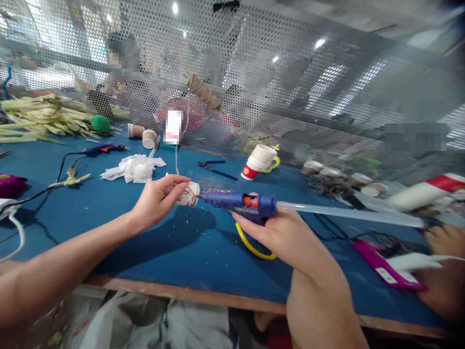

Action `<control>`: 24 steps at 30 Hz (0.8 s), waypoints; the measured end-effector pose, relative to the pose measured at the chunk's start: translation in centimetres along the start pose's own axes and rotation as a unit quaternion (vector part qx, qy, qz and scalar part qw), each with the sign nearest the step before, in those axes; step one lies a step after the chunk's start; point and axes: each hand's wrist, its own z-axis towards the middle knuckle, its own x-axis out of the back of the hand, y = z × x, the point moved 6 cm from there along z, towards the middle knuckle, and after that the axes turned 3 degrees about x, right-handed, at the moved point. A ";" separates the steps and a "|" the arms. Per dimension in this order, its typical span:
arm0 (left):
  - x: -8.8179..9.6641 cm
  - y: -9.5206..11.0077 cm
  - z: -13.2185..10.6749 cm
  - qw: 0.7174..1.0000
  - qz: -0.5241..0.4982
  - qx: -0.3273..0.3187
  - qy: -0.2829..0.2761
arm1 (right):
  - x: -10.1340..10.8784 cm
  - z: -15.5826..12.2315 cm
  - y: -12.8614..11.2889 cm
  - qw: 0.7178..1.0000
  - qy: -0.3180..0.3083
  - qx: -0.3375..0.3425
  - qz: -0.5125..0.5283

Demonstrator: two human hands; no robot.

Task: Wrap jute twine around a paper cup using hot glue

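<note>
My left hand [158, 198] is closed around a small white paper cup [189, 195] with dark print, tipped on its side above the table. Jute twine [176, 157] hangs down to the cup from a spool [204, 92] on the mesh. In my right hand [286, 232] is a blue hot glue gun [236, 201], its nozzle at the cup's rim; whether it touches I cannot tell. A long clear glue stick [345, 213] sticks out of its back. Below the gun, a yellow loop-shaped handle [250, 247] lies partly hidden by my right hand.
Pliers [218, 168] and stacked paper cups [258, 161] stand towards the perforated screen [254, 72]. Left are a second glue gun [105, 149], crumpled white plastic [136, 168] and pale husks [39, 114]. At right, another person's hand [445, 240] is near a purple power strip [388, 266].
</note>
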 end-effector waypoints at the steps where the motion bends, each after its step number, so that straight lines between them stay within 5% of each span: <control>1: 0.0 -0.1 0.0 1.000 -0.001 0.002 0.000 | 0.0 0.0 -0.1 1.000 0.002 0.003 0.007; 11: 0.1 0.6 -0.2 0.999 0.030 -0.039 0.002 | 0.1 0.1 0.3 1.000 -0.001 -0.028 0.004; 19: 0.1 -0.1 -0.1 1.000 0.025 -0.007 -0.002 | 0.3 0.0 -0.3 1.000 0.018 0.016 0.002; 24: 0.2 0.6 -0.3 0.998 0.034 -0.060 0.008 | -0.1 0.0 0.4 1.000 0.019 0.019 -0.001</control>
